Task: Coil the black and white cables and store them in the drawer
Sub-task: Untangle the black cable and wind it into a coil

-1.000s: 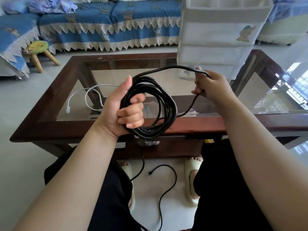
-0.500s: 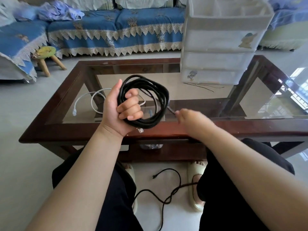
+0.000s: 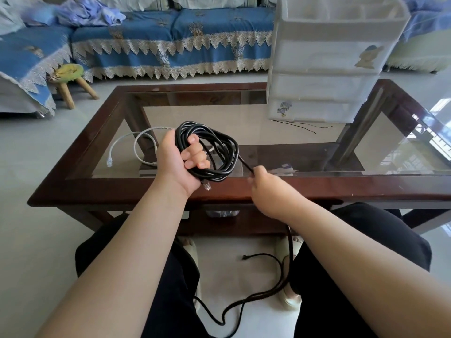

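Your left hand point(image 3: 179, 164) grips the mostly wound black ethernet cable point(image 3: 219, 152); right hand point(image 3: 264, 185) pinches its loose tail; white ethernet cable point(image 3: 136, 147) lies uncoiled near the coffee table's point(image 3: 117, 189) left edge; drawer unit point(image 3: 327, 69) closed.

Glossy dark wood table point(image 3: 73, 186) with glass top; translucent plastic drawer unit point(image 3: 324, 57); smooth black cable point(image 3: 229, 147).

The glass-topped wooden table point(image 3: 136, 189) carries a white cable point(image 3: 136, 142) (loosely looped) and a white drawer unit point(image 3: 324, 86).
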Motion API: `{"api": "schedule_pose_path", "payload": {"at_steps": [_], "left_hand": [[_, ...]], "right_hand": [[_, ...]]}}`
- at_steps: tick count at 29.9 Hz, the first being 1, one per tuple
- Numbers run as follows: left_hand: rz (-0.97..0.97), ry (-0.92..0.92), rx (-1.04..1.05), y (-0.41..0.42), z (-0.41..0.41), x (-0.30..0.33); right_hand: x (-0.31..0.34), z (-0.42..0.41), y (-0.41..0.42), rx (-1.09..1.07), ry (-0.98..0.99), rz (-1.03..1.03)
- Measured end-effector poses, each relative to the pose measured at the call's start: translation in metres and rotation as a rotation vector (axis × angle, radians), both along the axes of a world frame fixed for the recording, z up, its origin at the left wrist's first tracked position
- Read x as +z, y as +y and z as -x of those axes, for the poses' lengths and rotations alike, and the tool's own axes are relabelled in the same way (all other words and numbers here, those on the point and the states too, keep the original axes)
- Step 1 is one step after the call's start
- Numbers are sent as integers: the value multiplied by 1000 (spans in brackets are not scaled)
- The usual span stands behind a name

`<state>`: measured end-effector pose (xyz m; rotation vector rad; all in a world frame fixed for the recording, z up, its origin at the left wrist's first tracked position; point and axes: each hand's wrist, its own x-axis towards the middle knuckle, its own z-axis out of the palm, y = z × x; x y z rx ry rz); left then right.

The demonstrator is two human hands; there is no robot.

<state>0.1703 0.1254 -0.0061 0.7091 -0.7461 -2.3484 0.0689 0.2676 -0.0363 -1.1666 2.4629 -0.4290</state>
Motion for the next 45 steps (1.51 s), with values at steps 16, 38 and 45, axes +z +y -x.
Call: {"api": "schedule_pose_path", "payload": {"at_steps": [16, 38, 45], "left_hand": [[251, -273, 353, 0, 15, -12], [542, -479, -759, 35, 14, -24], [671, -354, -847, 35, 9, -21]], "right_hand": [[7, -19, 4, 538, 477, 93], [23, 29, -2, 219, -258, 474], [23, 48, -1, 157, -297, 432]]}}
